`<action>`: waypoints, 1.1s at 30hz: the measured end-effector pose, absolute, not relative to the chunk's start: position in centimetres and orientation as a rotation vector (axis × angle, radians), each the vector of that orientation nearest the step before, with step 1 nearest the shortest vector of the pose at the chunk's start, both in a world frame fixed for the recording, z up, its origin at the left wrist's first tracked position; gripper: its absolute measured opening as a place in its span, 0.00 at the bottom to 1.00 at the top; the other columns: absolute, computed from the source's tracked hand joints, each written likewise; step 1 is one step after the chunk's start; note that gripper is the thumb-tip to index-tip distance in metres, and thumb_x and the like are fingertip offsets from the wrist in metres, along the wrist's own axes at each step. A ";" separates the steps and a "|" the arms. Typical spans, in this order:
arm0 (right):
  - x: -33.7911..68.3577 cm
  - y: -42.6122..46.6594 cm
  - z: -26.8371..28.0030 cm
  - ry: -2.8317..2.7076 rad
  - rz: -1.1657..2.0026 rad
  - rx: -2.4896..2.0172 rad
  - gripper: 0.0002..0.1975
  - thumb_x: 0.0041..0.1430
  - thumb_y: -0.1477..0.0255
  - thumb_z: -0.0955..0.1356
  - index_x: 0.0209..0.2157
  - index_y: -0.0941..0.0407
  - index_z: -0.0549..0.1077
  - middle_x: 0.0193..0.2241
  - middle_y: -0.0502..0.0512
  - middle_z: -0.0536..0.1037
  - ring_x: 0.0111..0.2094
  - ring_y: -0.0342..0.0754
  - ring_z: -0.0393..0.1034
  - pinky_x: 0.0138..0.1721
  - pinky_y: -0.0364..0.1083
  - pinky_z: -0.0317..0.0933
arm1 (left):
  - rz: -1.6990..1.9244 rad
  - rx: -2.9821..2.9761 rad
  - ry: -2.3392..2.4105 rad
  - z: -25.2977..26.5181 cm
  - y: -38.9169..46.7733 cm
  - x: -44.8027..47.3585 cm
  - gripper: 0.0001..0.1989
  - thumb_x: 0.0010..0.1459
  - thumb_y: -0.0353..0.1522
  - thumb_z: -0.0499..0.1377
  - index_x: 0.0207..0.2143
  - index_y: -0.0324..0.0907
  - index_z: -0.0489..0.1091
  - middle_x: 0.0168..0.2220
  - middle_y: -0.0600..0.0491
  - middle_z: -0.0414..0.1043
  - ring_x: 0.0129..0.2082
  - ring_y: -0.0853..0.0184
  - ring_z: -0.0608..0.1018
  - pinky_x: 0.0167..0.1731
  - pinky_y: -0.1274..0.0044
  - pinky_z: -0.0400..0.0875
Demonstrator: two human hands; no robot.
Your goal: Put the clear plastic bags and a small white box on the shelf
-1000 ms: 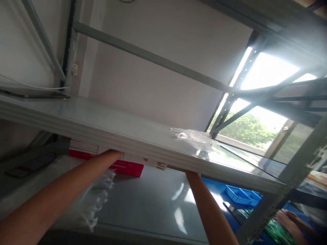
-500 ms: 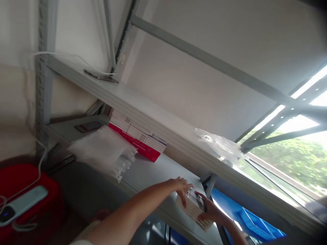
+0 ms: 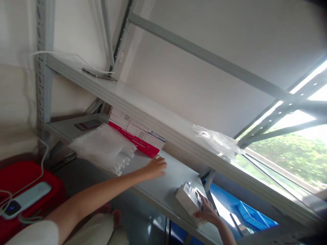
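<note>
My right hand (image 3: 207,210) grips the right end of a white box (image 3: 187,200) with printed labels, resting on the lower grey shelf (image 3: 173,173). The thumb lies on the box's near side, the fingers over its top. My left hand (image 3: 156,166) hovers over the same shelf, holding nothing, its fingers loosely bent and slightly apart. Just behind it stand red-and-white printed cartons (image 3: 138,134). To its left lies a stack of clear plastic bags (image 3: 104,146).
A dark phone (image 3: 88,125) lies at the shelf's left end. The upper shelf (image 3: 143,98) carries a crumpled plastic bag (image 3: 217,141) and a thin dark device with a white cable. A blue bin (image 3: 245,211) is at lower right, a red stool (image 3: 20,177) with a power bank (image 3: 28,200) at left.
My left hand has let go of the white box and moved left toward the red-and-white cartons. My right hand stays on the box.
</note>
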State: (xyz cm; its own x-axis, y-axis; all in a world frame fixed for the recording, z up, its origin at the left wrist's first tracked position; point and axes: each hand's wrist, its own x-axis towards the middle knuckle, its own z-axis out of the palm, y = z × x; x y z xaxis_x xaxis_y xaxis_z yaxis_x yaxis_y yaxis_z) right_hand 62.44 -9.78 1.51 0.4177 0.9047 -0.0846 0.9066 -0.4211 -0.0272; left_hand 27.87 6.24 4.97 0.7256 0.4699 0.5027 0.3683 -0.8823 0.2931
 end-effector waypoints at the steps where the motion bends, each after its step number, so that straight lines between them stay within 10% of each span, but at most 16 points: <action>1: 61.5 -9.7 1.6 1.651 -0.096 2.605 0.51 0.32 0.67 0.72 0.62 0.48 0.54 0.62 0.61 0.55 0.63 0.64 0.45 0.55 0.63 0.51 | 0.872 2.691 0.871 5.7 6.8 24.4 0.12 0.59 0.37 0.54 0.35 0.39 0.73 0.35 0.46 0.75 0.41 0.60 0.75 0.49 0.68 0.61; 7: 50.4 -7.0 3.2 1.977 -0.022 2.472 0.45 0.51 0.64 0.65 0.65 0.44 0.35 0.66 0.55 0.39 0.66 0.57 0.28 0.58 0.68 0.38 | 0.812 2.523 1.605 5.0 11.2 7.5 0.25 0.55 0.50 0.52 0.18 0.40 0.63 0.19 0.48 0.66 0.25 0.62 0.72 0.28 0.75 0.61; 16: 34.1 -3.6 6.6 2.494 -0.609 2.039 0.32 0.58 0.64 0.64 0.63 0.45 0.51 0.64 0.53 0.52 0.64 0.52 0.43 0.62 0.62 0.29 | 0.561 2.622 1.415 3.3 12.3 3.9 0.09 0.56 0.29 0.53 0.23 0.39 0.65 0.22 0.54 0.66 0.28 0.66 0.71 0.32 0.76 0.60; 33: 33.6 -4.7 5.6 2.745 -0.682 2.083 0.26 0.58 0.68 0.65 0.58 0.51 0.61 0.57 0.57 0.64 0.58 0.52 0.58 0.59 0.55 0.49 | 0.439 2.774 1.440 7.9 10.7 2.1 0.12 0.62 0.30 0.47 0.38 0.38 0.69 0.35 0.44 0.74 0.36 0.59 0.76 0.37 0.72 0.63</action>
